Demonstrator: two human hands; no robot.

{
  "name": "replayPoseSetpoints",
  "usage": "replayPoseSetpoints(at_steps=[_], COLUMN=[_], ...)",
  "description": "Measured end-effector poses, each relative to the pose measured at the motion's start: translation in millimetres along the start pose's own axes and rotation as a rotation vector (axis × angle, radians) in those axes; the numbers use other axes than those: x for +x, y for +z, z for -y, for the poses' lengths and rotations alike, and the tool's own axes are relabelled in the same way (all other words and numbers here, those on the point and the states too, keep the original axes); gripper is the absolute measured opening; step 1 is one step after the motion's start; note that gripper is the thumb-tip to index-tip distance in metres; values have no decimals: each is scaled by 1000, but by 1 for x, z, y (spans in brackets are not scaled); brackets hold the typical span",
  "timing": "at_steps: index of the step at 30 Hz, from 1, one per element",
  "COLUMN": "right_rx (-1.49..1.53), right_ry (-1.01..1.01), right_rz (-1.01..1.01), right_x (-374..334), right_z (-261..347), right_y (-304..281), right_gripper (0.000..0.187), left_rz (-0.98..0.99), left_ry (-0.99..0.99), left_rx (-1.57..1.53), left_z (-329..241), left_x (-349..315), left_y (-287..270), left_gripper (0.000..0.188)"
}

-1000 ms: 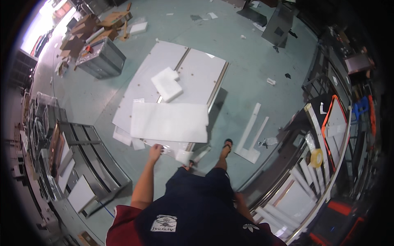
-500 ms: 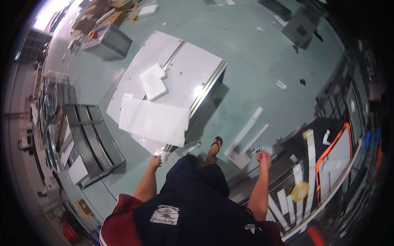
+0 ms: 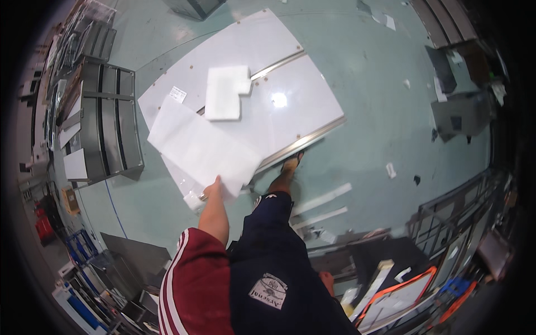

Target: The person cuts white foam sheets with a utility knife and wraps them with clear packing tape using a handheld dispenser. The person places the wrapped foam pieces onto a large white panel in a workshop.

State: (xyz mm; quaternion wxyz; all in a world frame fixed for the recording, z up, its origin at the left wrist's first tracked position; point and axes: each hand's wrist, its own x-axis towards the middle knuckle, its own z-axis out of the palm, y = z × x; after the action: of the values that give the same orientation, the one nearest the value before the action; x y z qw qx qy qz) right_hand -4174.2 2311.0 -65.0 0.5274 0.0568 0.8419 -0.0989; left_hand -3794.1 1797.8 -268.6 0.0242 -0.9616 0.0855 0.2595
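the person's left hand [image 3: 213, 191] is at the near edge of a thin white foam sheet [image 3: 195, 134], its thumb reaching up against the white surface; the fingers look curled, but whether they pinch the sheet or only touch it i cannot tell. the right hand [image 3: 327, 282] shows just past the dark shorts [image 3: 273, 245], low and well apart from the sheet; most of it is hidden, so i cannot tell whether it is open or closed.

the foam sheet lies slantwise across the near left part of a large white-topped panel unit [image 3: 268, 39], its near end reaching to the unit's edge. just beyond it, a thick notched white foam block [image 3: 223, 95] rests on the same top, over part of a metal channel [image 3: 279, 64]. a printed paper label [image 3: 177, 94] sits near the sheet's far left corner. a small white wrapped piece [image 3: 192, 200] is just beside the left hand, at the unit's near corner.

a sandalled foot [image 3: 292, 162] stands next to the unit's metal edge rail [image 3: 304, 140], with white strips [image 3: 326, 196] on the green floor [image 3: 357, 151] nearby. a grey metal frame [image 3: 114, 125] stands to the left.
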Motion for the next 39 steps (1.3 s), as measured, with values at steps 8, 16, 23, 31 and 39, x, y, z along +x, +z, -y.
replayPoseSetpoints(at_steps=[8,16,23,31,39], right_rx=[412,515,85,280,188], right_ry=[-175,-668,-531,-204,-308], right_rz=[-59,111,16,-218,-181], right_x=[123,195,316,444,466], right_z=[249,492,520,621,858], right_y=[-146,-224,-349,-626,-617], right_gripper=[24,22,23,20,18], left_rz=[-577,-912,-754,-514,-293], left_ry=[166,582,1091,1234,1054], left_rx=[-271,-413,-584,-623,-533], left_z=[-27,-188,-270,-351,-451], left_x=[-80,-194,-453,-626,-606], left_y=[-95,-182,-97,-56,-68], left_gripper=[70,68,42,35,33])
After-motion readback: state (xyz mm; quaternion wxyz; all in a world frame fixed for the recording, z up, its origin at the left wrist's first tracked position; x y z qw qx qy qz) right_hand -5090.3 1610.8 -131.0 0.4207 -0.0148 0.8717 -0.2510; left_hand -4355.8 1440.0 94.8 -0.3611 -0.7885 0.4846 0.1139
